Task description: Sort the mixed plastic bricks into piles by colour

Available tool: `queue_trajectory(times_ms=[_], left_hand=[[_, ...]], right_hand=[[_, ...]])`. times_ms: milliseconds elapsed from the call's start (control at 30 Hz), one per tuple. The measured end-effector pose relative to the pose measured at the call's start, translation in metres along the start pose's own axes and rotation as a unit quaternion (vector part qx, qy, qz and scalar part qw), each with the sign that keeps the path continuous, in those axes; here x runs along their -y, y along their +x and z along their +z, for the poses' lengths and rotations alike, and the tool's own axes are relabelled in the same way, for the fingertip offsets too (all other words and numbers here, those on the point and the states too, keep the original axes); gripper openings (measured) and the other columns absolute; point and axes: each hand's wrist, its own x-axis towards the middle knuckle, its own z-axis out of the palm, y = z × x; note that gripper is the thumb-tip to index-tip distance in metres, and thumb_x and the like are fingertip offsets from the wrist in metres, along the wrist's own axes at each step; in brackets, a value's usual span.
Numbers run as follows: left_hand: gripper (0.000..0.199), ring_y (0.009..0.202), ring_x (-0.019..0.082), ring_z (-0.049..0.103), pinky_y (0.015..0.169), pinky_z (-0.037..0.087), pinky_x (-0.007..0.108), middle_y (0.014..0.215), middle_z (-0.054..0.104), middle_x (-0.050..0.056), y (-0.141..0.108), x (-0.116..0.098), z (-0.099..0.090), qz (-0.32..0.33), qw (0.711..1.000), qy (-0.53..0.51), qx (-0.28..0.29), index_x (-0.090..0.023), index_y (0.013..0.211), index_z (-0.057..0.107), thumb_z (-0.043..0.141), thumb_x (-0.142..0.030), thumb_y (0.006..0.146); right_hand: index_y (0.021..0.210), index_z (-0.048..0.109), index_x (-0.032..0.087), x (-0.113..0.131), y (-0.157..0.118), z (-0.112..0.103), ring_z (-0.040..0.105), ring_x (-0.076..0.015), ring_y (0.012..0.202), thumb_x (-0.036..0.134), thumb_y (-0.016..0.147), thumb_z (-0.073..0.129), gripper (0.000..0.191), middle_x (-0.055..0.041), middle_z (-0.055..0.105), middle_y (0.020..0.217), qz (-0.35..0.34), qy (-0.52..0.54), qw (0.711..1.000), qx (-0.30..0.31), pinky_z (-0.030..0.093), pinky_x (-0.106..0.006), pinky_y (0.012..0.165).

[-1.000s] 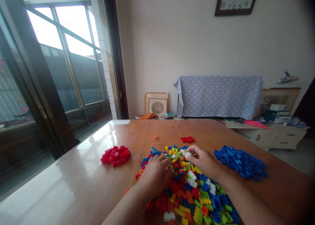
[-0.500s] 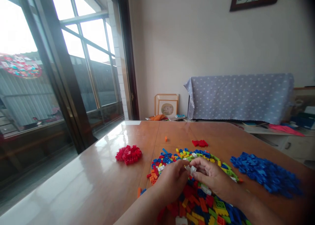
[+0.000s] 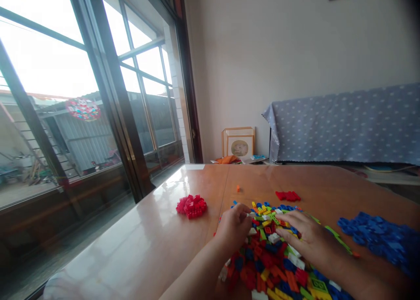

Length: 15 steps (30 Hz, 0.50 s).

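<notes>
A mixed heap of toy building bricks (image 3: 269, 260), in red, blue, yellow, green, orange and white, spreads beneath both hands. Over its left edge, my left hand (image 3: 233, 227) is closed, thumb and fingers curled together. A small pale bit shows at its fingertips, too little to name. On the heap's right side my right hand (image 3: 303, 232) is open, fingers stretched over the bricks and thumb apart. A white brick (image 3: 274, 238) lies by that thumb. The forearms and hands hide parts of the heap.
Separate piles of red bricks (image 3: 192, 206) and blue bricks (image 3: 377, 238) lie left and right on the wooden table (image 3: 147, 243). Farther back are a small row of red bricks (image 3: 288, 196) and one orange brick (image 3: 238, 188). Glass doors stand left.
My hands have moved apart; the whitish pieces that were between them no longer show clearly. My right hand has opened over the heap. The view has turned left.
</notes>
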Motion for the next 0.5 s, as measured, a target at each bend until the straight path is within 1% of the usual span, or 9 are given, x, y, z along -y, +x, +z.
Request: queue_trajectory(times_ms=[67, 167, 300, 400, 500], left_hand=[[0.021, 0.062, 0.01, 0.046, 0.054, 0.033, 0.019, 0.069, 0.055, -0.004, 0.005, 0.006, -0.004, 0.003, 0.999, -0.005, -0.034, -0.018, 0.098, 0.062, 0.056, -0.036, 0.089], [0.017, 0.06, 0.009, 0.045, 0.054, 0.033, 0.019, 0.067, 0.053, -0.005, 0.01, 0.009, -0.012, 0.006, 0.997, -0.018, -0.077, -0.018, 0.094, 0.062, 0.057, -0.033, 0.087], [0.016, 0.058, 0.009, 0.046, 0.054, 0.034, 0.019, 0.066, 0.054, -0.005, 0.012, 0.006, -0.023, -0.013, 0.995, -0.015, -0.098, -0.019, 0.09, 0.062, 0.059, -0.034, 0.086], [0.019, 0.061, 0.011, 0.052, 0.057, 0.037, 0.021, 0.071, 0.061, -0.002, 0.016, 0.003, -0.036, -0.034, 0.992, 0.037, -0.114, -0.019, 0.089, 0.063, 0.06, -0.037, 0.086], [0.025, 0.069, 0.014, 0.059, 0.061, 0.04, 0.022, 0.081, 0.068, 0.002, 0.026, 0.001, -0.052, -0.077, 0.978, 0.154, -0.121, -0.02, 0.094, 0.064, 0.058, -0.043, 0.088]], right_hand=[[0.121, 0.068, 0.031, -0.006, 0.0, -0.002, 0.061, -0.0282, 0.117, 0.05, 0.092, 0.053, 0.038, -0.0065, 0.067, 0.123, 0.001, -0.014, 1.0, 0.0, 0.049, -0.042, 0.101], [0.119, 0.068, 0.031, -0.014, 0.001, -0.002, 0.062, -0.0264, 0.114, 0.049, 0.094, 0.048, 0.037, -0.0057, 0.067, 0.123, 0.015, -0.023, 1.0, 0.015, 0.05, -0.04, 0.099], [0.115, 0.07, 0.03, -0.014, 0.002, -0.006, 0.065, -0.0251, 0.109, 0.045, 0.095, 0.044, 0.036, -0.006, 0.069, 0.119, 0.023, -0.015, 0.999, 0.02, 0.051, -0.038, 0.095], [0.112, 0.071, 0.028, -0.007, 0.001, -0.013, 0.066, -0.0248, 0.105, 0.043, 0.095, 0.043, 0.036, -0.0071, 0.07, 0.115, 0.02, 0.005, 1.0, 0.018, 0.052, -0.037, 0.092], [0.11, 0.071, 0.027, -0.003, 0.001, -0.016, 0.066, -0.0247, 0.101, 0.043, 0.095, 0.043, 0.036, -0.0075, 0.071, 0.11, 0.026, 0.02, 0.999, 0.006, 0.052, -0.036, 0.088]])
